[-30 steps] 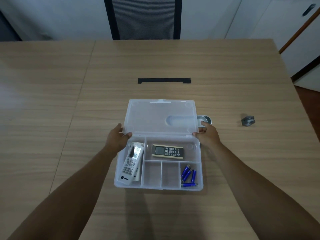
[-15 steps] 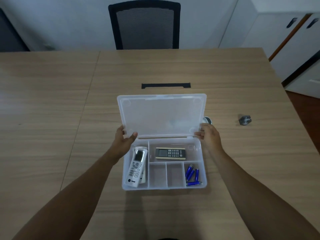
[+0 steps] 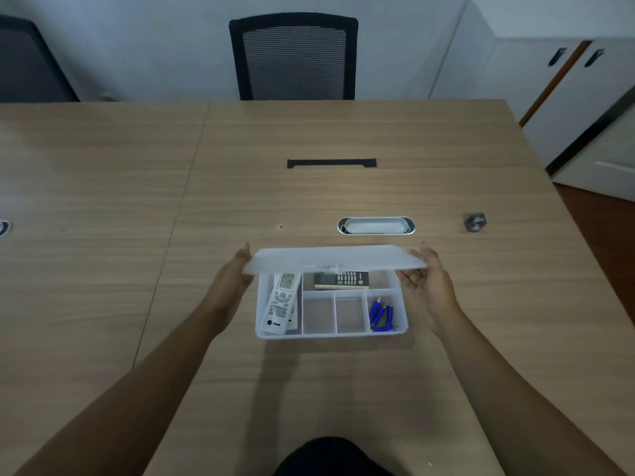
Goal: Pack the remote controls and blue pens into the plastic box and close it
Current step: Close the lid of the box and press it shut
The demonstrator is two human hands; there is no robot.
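The left hand holds the left short edge of the translucent lid, with the fingers going under the edge, and the right hand meets the right short edge with the palm turned inward and the fingers spread; I cannot tell if this hand really grips the lid or only guides it. The lid is hinged at the far side of the plastic box and stands now about halfway down, so it covers the far part of the box and leaves the near part open. I think both hands are placed at the two ends so that the lid comes down level and meets the rim on both sides together. Everything to be packed seems to be inside already: the white remote control lies lengthwise in the long left compartment, the dark remote control lies across the far compartment, partly under the lid, and the blue pens are in the near right compartment. The two small middle compartments are empty. Nothing seems to rise above the rim, so in my judgement nothing stops the lid. On the bench, beyond the box, there is an oval cable grommet, a small grey object far to the right, and a black slot; all are clear of the lid. A black mesh chair stands behind the bench.
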